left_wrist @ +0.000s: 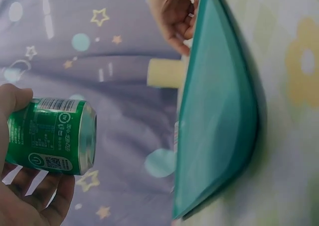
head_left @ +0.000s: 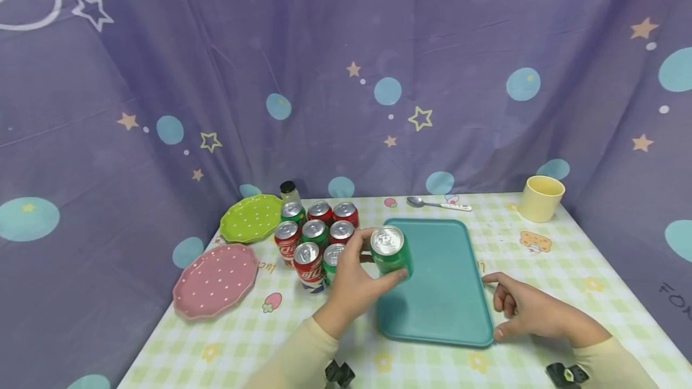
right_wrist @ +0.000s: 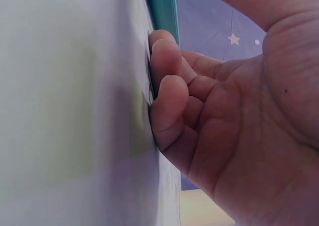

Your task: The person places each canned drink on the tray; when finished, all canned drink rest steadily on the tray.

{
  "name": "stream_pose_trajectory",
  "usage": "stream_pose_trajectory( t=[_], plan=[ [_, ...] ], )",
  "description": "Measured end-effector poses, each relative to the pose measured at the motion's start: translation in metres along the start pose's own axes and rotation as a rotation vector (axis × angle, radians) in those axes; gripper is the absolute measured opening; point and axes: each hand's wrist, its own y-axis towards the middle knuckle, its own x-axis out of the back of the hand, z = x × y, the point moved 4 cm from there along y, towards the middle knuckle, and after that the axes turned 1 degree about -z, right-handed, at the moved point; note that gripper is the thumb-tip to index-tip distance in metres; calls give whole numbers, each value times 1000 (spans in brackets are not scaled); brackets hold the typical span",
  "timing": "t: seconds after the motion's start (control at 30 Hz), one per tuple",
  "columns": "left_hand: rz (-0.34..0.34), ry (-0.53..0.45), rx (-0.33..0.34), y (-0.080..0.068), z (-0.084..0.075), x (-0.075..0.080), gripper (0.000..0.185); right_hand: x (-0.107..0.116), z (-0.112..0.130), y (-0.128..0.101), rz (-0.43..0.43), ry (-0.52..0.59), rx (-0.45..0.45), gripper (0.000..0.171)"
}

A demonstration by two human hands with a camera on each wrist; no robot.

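Note:
My left hand grips a green soda can, holding it upright just above the left edge of a teal tray. In the left wrist view the can lies in my palm, apart from the tray. My right hand rests on the checked tablecloth at the tray's right front corner. Its fingers are loosely curled and hold nothing. The right wrist view shows those fingertips against the cloth beside the tray's rim.
Several red and green cans stand packed left of the tray, a dark-capped bottle behind them. A green plate and a pink plate lie at the left. A spoon and a yellow cup sit at the back.

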Motion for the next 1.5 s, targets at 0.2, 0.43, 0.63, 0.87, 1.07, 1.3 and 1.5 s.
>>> stream_pose_trajectory(
  t=[0.2, 0.43, 0.63, 0.87, 1.07, 1.3, 1.5],
  plan=[
    [37, -18, 81, 15, 15, -36, 68, 1, 1, -2, -2, 8, -8, 100],
    [89, 21, 171, 27, 37, -71, 67, 1, 3, -1, 6, 18, -5, 100],
    [113, 91, 223, 37, 49, -99, 66, 1, 3, -1, 1, 13, -6, 100],
    [149, 119, 279, 48, 54, -124, 71, 1, 4, -1, 0, 7, -4, 100],
    [156, 130, 340, 58, 60, -140, 74, 1, 4, 0, 1, -1, -8, 100],
    [145, 117, 379, 67, 67, -152, 72, 1, 4, 0, -2, -1, -13, 100],
    [131, 108, 387, 70, 70, -159, 73, 1, 3, 0, -4, -3, -27, 100]
  ],
)
